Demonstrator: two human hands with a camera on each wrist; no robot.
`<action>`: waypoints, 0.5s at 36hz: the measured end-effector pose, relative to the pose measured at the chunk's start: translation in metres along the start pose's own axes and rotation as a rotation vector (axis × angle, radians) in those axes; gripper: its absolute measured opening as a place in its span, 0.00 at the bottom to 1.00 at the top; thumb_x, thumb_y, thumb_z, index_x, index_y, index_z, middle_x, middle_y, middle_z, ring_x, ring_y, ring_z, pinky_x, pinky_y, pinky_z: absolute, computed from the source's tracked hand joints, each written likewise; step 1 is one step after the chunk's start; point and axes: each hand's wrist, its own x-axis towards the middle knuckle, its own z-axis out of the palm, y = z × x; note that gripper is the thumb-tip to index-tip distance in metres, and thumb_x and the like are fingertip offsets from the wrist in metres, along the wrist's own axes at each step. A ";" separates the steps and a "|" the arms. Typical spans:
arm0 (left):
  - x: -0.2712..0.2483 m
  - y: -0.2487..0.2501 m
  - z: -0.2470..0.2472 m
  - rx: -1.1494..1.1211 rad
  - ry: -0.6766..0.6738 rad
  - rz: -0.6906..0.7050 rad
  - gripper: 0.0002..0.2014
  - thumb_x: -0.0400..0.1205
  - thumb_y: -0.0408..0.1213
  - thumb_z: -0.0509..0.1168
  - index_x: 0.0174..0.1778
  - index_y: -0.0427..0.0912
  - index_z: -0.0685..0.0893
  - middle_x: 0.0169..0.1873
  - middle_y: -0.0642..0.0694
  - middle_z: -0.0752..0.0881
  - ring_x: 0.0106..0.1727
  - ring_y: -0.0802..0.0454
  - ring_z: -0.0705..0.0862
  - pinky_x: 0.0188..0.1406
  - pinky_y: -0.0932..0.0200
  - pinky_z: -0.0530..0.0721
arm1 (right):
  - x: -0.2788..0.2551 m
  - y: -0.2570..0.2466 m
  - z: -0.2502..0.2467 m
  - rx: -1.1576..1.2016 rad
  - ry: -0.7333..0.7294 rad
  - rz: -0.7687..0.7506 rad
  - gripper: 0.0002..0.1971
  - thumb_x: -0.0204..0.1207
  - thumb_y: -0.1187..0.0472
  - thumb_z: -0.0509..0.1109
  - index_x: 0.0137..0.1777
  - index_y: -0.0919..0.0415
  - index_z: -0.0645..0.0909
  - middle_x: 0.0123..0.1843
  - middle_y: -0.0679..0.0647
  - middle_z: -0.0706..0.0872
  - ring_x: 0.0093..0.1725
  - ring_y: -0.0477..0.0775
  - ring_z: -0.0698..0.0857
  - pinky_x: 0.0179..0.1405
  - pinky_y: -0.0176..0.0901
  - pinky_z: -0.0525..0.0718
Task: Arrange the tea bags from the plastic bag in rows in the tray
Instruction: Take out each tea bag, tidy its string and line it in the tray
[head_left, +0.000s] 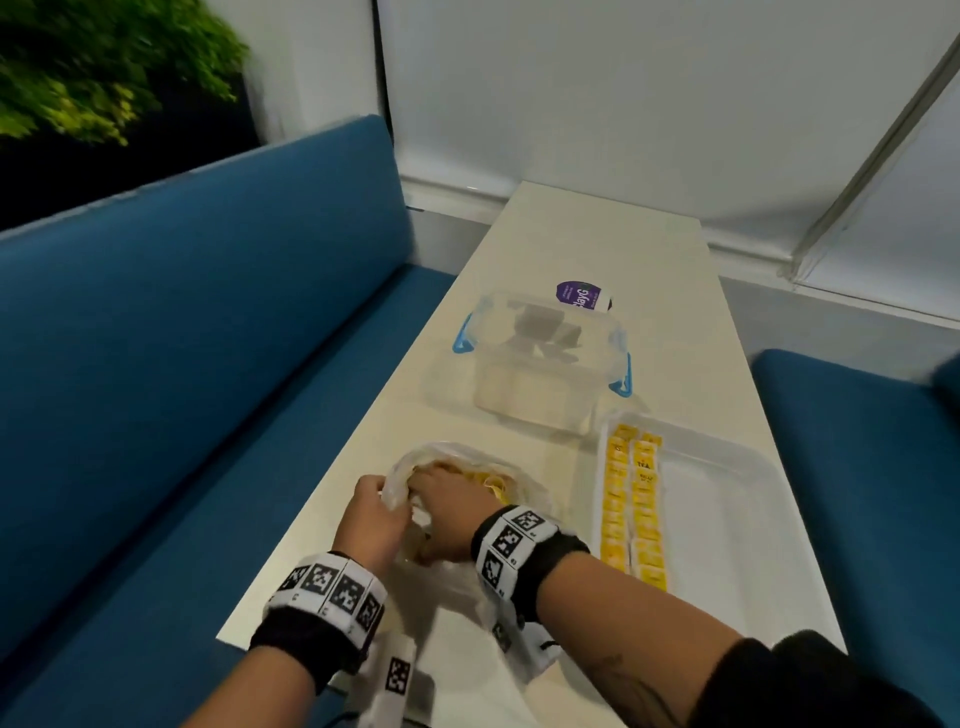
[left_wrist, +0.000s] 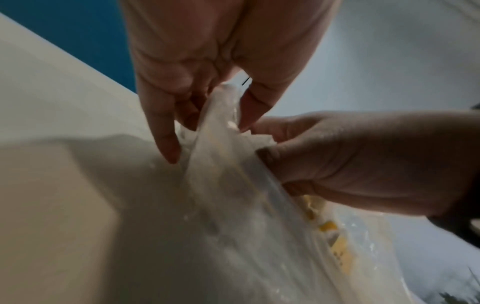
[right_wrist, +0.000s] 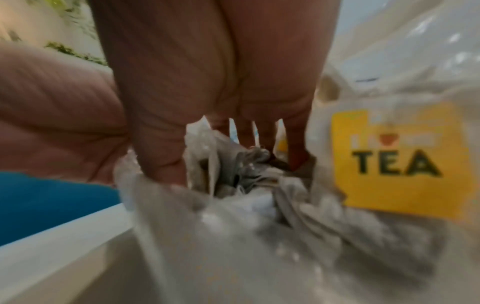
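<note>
Head view showed both hands at the plastic bag (head_left: 470, 486), which lay on the table (head_left: 566, 244) just left of the tray (head_left: 737, 519). The left hand (head_left: 371, 519) pinched the bag's rim between thumb and fingers, evidently to hold the mouth open and keep the limp film from sliding. The right hand (head_left: 449, 512) reached inside with fingers pointing down among crumpled plastic; whether it had closed on a tea bag I could not tell, as that wrist view was blurred. One yellow tea bag (right_wrist: 400, 160) marked TEA lay against the bag's wall beside those fingers. Two rows of tea bags (head_left: 634, 499) already ran along the tray's left side, nearest the bag, which probably kept each carry short. A lidded clear container (head_left: 545, 358) stood farther back.
</note>
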 end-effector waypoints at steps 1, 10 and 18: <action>0.001 -0.002 0.000 -0.024 0.004 -0.008 0.12 0.81 0.33 0.61 0.60 0.37 0.72 0.45 0.43 0.82 0.45 0.47 0.81 0.40 0.55 0.77 | 0.001 0.000 0.004 -0.038 -0.014 0.000 0.35 0.66 0.54 0.76 0.73 0.55 0.69 0.73 0.57 0.72 0.72 0.61 0.71 0.69 0.58 0.74; 0.008 -0.010 0.000 -0.194 0.122 -0.025 0.14 0.78 0.34 0.66 0.56 0.41 0.70 0.40 0.45 0.79 0.40 0.46 0.80 0.36 0.54 0.77 | -0.002 -0.002 -0.003 -0.235 -0.070 -0.085 0.20 0.81 0.62 0.60 0.72 0.53 0.74 0.74 0.61 0.72 0.72 0.65 0.70 0.72 0.55 0.68; 0.011 -0.013 0.013 -0.161 0.141 -0.011 0.12 0.78 0.27 0.61 0.55 0.41 0.69 0.36 0.42 0.78 0.35 0.43 0.78 0.31 0.54 0.73 | -0.003 -0.009 -0.006 -0.259 -0.084 -0.036 0.16 0.82 0.60 0.59 0.66 0.62 0.78 0.67 0.63 0.78 0.66 0.66 0.77 0.66 0.58 0.77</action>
